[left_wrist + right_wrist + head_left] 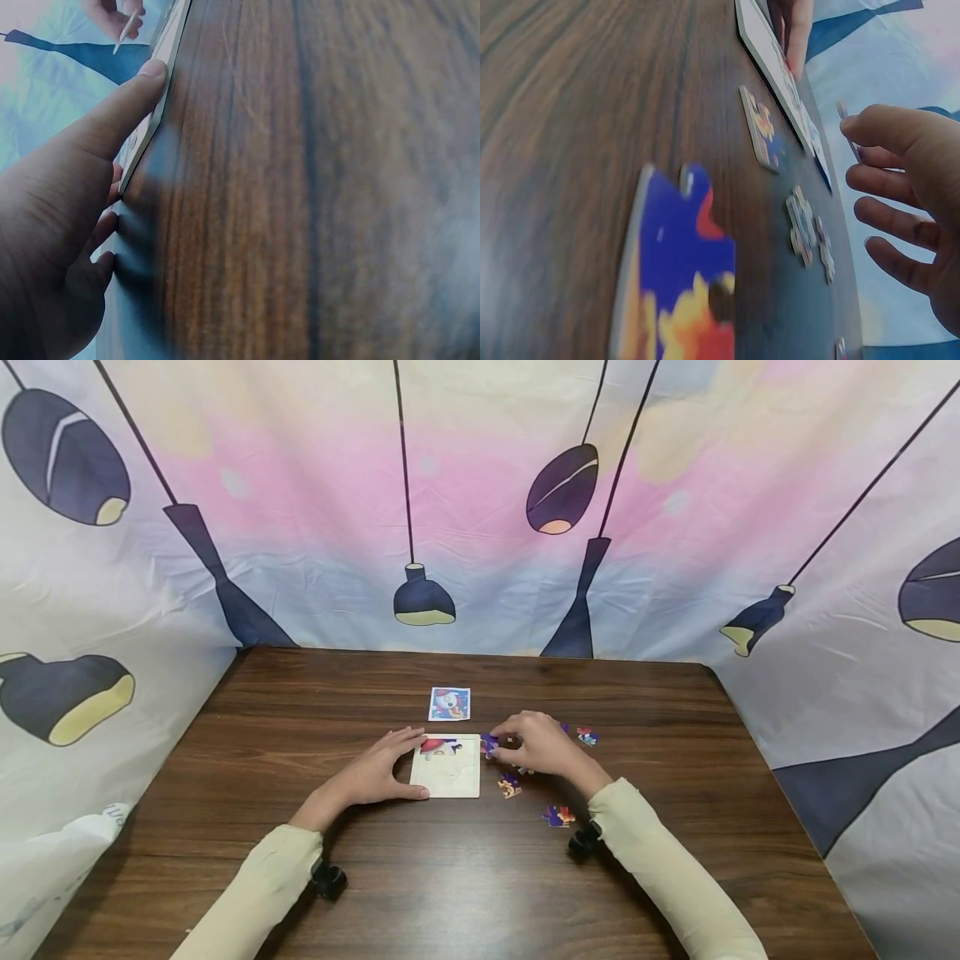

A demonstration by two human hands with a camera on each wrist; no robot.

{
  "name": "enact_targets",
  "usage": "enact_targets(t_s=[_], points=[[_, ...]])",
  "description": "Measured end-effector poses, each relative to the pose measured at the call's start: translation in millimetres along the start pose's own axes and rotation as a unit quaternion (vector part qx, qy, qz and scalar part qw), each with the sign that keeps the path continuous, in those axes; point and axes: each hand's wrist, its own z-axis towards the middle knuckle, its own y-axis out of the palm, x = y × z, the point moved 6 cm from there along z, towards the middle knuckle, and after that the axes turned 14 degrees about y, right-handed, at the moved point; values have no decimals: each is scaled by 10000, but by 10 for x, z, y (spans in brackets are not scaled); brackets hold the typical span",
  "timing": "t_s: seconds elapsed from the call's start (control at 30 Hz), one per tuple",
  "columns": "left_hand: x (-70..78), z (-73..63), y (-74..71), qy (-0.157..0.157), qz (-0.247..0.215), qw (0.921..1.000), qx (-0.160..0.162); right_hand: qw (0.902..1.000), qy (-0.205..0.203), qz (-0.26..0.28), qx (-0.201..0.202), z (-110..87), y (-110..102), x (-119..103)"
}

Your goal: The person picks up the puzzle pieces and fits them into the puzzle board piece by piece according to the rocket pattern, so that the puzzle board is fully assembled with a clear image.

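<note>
A pale square puzzle board (453, 777) lies on the table with a few fitted pieces (441, 747), red, white and purple, along its far edge. My left hand (378, 772) holds the board at its left side, thumb at the near corner and fingers by the far one. Just off the board's right edge, my right hand (540, 747) pinches a purple jigsaw piece (488, 745) between thumb and fingertips. In the right wrist view this piece (849, 135) appears edge-on, raised off the table. Its printed face is hidden there.
Loose jigsaw pieces lie around my right hand: an orange and purple one (509, 786), another nearer me (558, 816), and one farther right (587, 737). Others are partly covered by the hand. A small picture card (449, 703) lies beyond the board. A printed curtain (480, 510) borders the brown table (450, 877).
</note>
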Motion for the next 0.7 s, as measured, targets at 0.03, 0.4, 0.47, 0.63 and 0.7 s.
enact_targets(t_s=[0.03,0.4,0.47,0.63,0.7], points=[[0,-1,0,-1,3,10000,2,10000,-16,-41,-13,25,22,-14],[-3,-5,0,-55,-10,10000,2,9995,-1,-272,-180,209,198,-128],[-5,-3,1,-48,-10,10000,4,9993,1,-294,-214,236,226,-140],[-5,-2,6,-47,-16,10000,-17,9992,-57,-276,-275,274,270,-197],[-3,0,8,-42,-19,10000,-21,9992,-55,-278,-287,286,284,-212]])
